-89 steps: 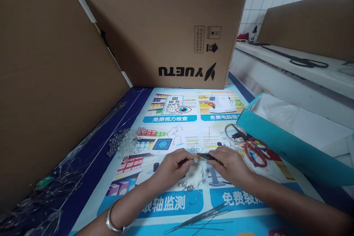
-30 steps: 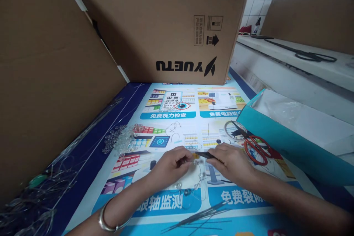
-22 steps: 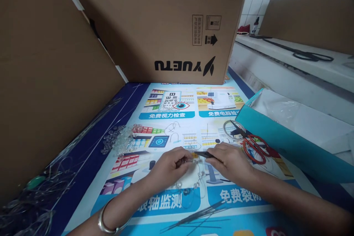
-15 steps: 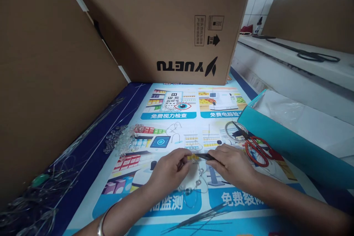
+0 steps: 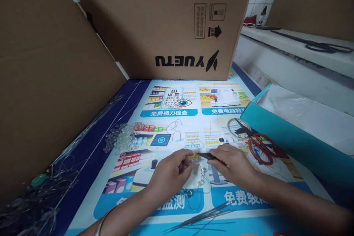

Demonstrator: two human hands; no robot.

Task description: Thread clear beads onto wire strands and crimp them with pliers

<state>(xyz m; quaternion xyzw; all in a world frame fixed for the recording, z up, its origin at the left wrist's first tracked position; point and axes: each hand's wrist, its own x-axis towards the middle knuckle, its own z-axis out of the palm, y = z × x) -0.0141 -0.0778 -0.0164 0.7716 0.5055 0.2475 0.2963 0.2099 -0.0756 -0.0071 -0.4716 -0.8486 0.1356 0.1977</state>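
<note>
My left hand (image 5: 173, 169) is closed, pinching a beaded wire (image 5: 201, 182) strung with several clear round beads. The strand dangles below the fingers over the printed mat. In my right hand (image 5: 233, 162) are dark pliers (image 5: 206, 155), their handles mostly hidden by the fingers. The jaw tips meet the strand's upper end at my left fingertips; a small yellowish patch shows there, and I cannot make out what it is. Just in front of me, a bundle of thin dark wires (image 5: 203, 215) lies on the mat. Loose clear beads (image 5: 124, 138) are heaped to the left.
Red-handled scissors (image 5: 261, 145) and a roll of clear tape (image 5: 233, 129) lie at the right, beside an open teal box (image 5: 293, 136). Cardboard panels (image 5: 177, 18) stand behind and to the left. Tangled wire strands (image 5: 47, 195) lie at the left edge.
The view has shifted slightly, so things at the right sit further right. Both hands keep nearly the same pose, with the pliers still at the left fingertips.
</note>
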